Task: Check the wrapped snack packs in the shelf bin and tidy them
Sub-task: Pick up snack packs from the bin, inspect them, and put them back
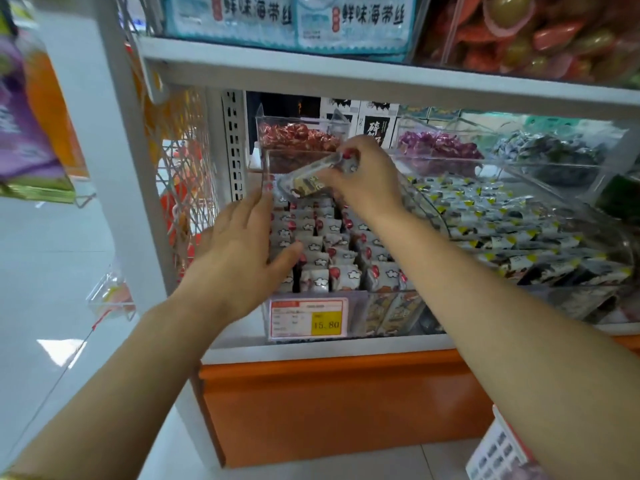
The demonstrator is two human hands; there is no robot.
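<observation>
A clear plastic shelf bin [360, 308] holds several rows of small white-and-red wrapped snack packs [330, 252], standing upright. My right hand [363, 178] pinches one wrapped snack pack [306, 181] by its end and holds it tilted above the back of the bin. My left hand [242, 251] hovers at the bin's left side with fingers straight and spread, its fingertips near the bin's left wall, holding nothing.
A yellow price tag [308, 318] reading 15.80 sits on the bin's front. To the right is a bin of black-and-yellow packs [519, 230]. Behind stand bins of red candies [294, 136] and purple candies [440, 148]. A white shelf board [381, 81] hangs close above.
</observation>
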